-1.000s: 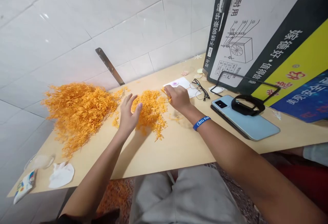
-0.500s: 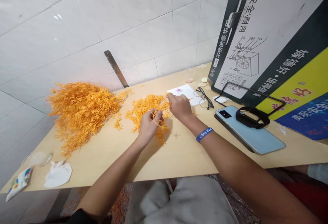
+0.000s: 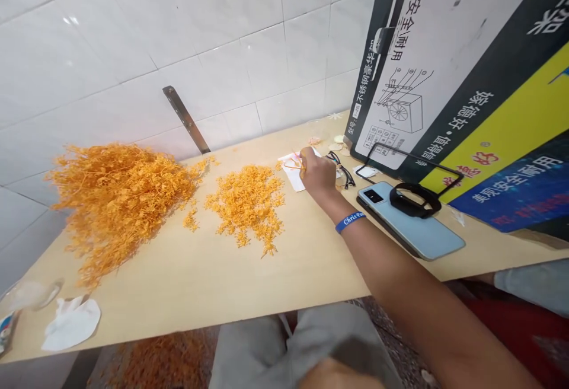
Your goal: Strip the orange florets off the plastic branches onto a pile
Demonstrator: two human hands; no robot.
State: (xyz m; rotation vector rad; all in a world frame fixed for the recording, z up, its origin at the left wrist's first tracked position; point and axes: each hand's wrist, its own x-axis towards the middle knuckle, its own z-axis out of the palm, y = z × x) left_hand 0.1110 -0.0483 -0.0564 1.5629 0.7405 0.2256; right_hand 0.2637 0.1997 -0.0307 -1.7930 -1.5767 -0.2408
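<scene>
My right hand is closed around thin orange plant-like stems, over a sheet of white paper. Its fingertips are mostly hidden from me. At the bottom edge, above my lap, a blurred bit of my left hand shows, its fingers not visible. Left of the right hand lies a small heap of orange sprigs spread on the table. A bigger pile of orange branching stems stands farther left against the wall. Black-framed glasses lie just right of the paper.
To the right, a light blue phone carries a black strap loop. Behind it leans a large printed carton. A metal strip leans on the tiled wall. Crumpled white tissue lies front left. More orange bits cover the floor.
My left hand has left the small orange heap and dropped to the bottom edge. The right hand has separated from it, stems in its fingers, over the paper. The view has shifted slightly right.
</scene>
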